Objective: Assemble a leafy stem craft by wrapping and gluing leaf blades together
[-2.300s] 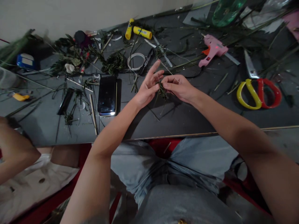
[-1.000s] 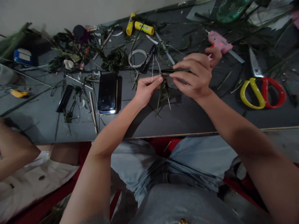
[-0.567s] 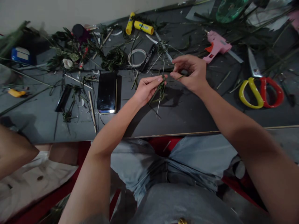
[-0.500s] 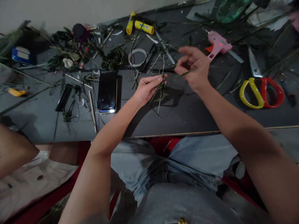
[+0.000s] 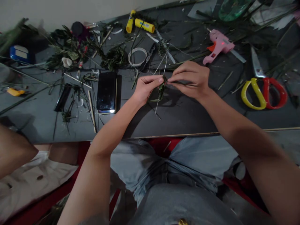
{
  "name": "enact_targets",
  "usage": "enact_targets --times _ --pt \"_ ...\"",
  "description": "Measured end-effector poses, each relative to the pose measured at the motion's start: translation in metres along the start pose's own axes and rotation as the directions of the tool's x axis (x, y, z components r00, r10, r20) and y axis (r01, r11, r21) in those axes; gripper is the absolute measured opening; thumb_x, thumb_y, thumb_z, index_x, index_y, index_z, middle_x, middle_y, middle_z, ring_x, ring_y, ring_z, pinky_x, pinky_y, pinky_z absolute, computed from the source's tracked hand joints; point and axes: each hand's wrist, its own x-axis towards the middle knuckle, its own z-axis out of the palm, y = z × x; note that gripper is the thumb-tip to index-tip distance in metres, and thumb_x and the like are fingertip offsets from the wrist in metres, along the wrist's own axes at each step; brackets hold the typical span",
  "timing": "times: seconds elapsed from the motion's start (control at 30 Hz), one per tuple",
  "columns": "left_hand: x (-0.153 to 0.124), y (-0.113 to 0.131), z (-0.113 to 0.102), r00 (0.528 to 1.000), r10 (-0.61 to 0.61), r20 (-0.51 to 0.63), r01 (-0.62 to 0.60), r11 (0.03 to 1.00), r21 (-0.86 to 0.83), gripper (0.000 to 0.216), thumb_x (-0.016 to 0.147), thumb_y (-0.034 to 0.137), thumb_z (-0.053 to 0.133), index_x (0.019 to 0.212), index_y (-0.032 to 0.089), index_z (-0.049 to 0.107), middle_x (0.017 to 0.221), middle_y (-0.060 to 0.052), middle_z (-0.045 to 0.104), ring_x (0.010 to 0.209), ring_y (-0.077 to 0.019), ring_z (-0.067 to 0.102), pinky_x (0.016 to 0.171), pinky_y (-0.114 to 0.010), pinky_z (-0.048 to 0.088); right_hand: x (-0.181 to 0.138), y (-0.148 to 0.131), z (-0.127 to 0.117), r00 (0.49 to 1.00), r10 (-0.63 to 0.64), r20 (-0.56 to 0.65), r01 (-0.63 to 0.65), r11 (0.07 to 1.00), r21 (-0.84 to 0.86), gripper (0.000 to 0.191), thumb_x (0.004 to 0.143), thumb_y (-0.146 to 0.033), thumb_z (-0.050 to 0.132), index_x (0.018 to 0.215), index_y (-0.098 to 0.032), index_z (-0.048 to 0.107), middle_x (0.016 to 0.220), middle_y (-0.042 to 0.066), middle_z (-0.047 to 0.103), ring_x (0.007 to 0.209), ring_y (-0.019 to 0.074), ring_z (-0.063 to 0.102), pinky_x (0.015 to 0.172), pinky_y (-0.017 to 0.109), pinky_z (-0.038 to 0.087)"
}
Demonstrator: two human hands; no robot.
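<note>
Between thumb and fingers, my left hand [image 5: 146,89] pinches a small braided bundle of dark green leaf strips [image 5: 161,92]. Pale thin wires or stems [image 5: 164,64] stick out above and below the bundle. My right hand [image 5: 192,78] has its fingertips closed right beside the bundle's top, where a dark green strip [image 5: 181,82] runs back under the fingers. A pink hot glue gun [image 5: 220,45] with a red light lies just beyond my right hand. Behind the bundle is a black-handled craft knife [image 5: 148,57] near a roll of white tape [image 5: 137,57].
Red-and-yellow scissors [image 5: 263,90] lie to the right. On the left are a black phone [image 5: 107,92], a wooden stick [image 5: 92,111] and a yellow cutter [image 5: 15,91]. Two yellow glue sticks [image 5: 144,25] lie at the back. Another person's arm [image 5: 16,153] shows at the left edge.
My right hand has come left and down from near the glue gun to the bundle, its fingers closing together. My left hand stays in place, still pinching the bundle.
</note>
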Motion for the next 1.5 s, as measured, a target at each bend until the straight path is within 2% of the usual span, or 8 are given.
enact_targets --times 0.2,0.47,0.6,0.7,0.83,0.93,1.23,1.5 --pt "0.002 -0.001 -0.001 0.998 0.045 -0.048 -0.043 0.998 0.045 0.016 0.067 0.035 0.092 0.076 0.027 0.081 0.071 0.003 0.076 0.072 -0.0124 0.073 0.068 -0.026 0.059 -0.001 0.003 -0.002 0.999 0.031 0.027 -0.031 1.0 0.005 0.029 0.079 -0.066 0.075 0.083 -0.038 0.078 0.096 0.005 0.075 0.103 0.0288 0.068 0.102 0.05 0.05" --pt "0.004 -0.003 -0.001 0.996 0.077 -0.049 -0.075 0.996 0.039 0.016 0.07 0.038 0.09 0.077 0.027 0.081 0.083 0.001 0.079 0.094 -0.0197 0.076 0.079 -0.033 0.062 0.002 0.003 -0.001 0.978 -0.191 -0.089 0.187 0.981 -0.05 0.017 0.086 -0.052 0.075 0.09 -0.036 0.081 0.095 0.006 0.078 0.089 0.0227 0.07 0.088 0.042 0.055" --pt "0.004 -0.004 -0.002 0.997 0.073 0.011 -0.073 0.997 -0.011 0.021 0.068 0.04 0.091 0.08 0.026 0.081 0.091 -0.002 0.079 0.108 -0.0239 0.074 0.09 -0.037 0.06 0.001 -0.002 0.008 0.988 0.045 -0.151 -0.024 0.99 0.138 0.036 0.081 -0.062 0.077 0.1 -0.031 0.077 0.1 0.008 0.075 0.092 0.0241 0.07 0.084 0.041 0.058" --pt "0.003 -0.004 0.0 0.997 0.072 0.014 -0.072 0.997 -0.04 0.019 0.071 0.037 0.09 0.079 0.023 0.079 0.104 -0.005 0.078 0.126 -0.0274 0.066 0.1 -0.04 0.057 0.002 -0.002 0.02 0.978 0.2 -0.064 -0.162 0.911 0.378 0.054 0.071 -0.07 0.08 0.105 -0.029 0.071 0.101 0.007 0.074 0.094 0.0239 0.07 0.083 0.039 0.06" --pt "0.004 -0.007 0.003 0.999 0.046 0.012 -0.046 0.998 -0.049 0.02 0.073 0.034 0.089 0.078 0.022 0.075 0.113 -0.005 0.074 0.133 -0.0297 0.061 0.103 -0.04 0.057 0.006 0.001 0.03 0.96 0.259 0.104 -0.271 0.777 0.568 0.062 0.061 -0.071 0.086 0.101 -0.026 0.068 0.097 0.005 0.074 0.093 0.0209 0.07 0.082 0.035 0.061" --pt "0.005 -0.008 0.005 0.999 0.037 0.018 -0.036 0.998 -0.057 0.02 0.074 0.035 0.088 0.081 0.023 0.074 0.117 -0.003 0.072 0.132 -0.0284 0.062 0.1 -0.038 0.058 0.006 -0.001 0.03 0.955 0.247 0.167 -0.297 0.743 0.599 0.058 0.06 -0.07 0.087 0.087 -0.022 0.069 0.084 0.002 0.071 0.081 0.0166 0.068 0.073 0.031 0.059" --pt "0.001 -0.008 0.006 0.993 0.117 -0.005 -0.117 0.993 0.002 0.037 0.067 0.052 0.089 0.097 0.032 0.081 0.116 0.0 0.077 0.12 -0.0288 0.069 0.091 -0.037 0.06 0.0 0.006 0.037 0.926 0.374 -0.056 -0.288 0.793 0.536 0.044 0.073 -0.058 0.086 0.072 -0.021 0.062 0.064 -0.001 0.058 0.053 0.0117 0.057 0.043 0.026 0.049" --pt "0.002 -0.016 0.005 0.978 0.208 0.012 -0.209 0.977 0.053 0.047 0.065 0.065 0.084 0.101 0.035 0.082 0.112 0.002 0.079 0.115 -0.0252 0.072 0.094 -0.037 0.06 0.001 -0.02 0.031 0.881 0.471 -0.043 -0.377 0.755 0.537 0.05 0.061 -0.057 0.092 0.064 -0.02 0.058 0.056 -0.004 0.058 0.041 0.0083 0.053 0.034 0.021 0.042"
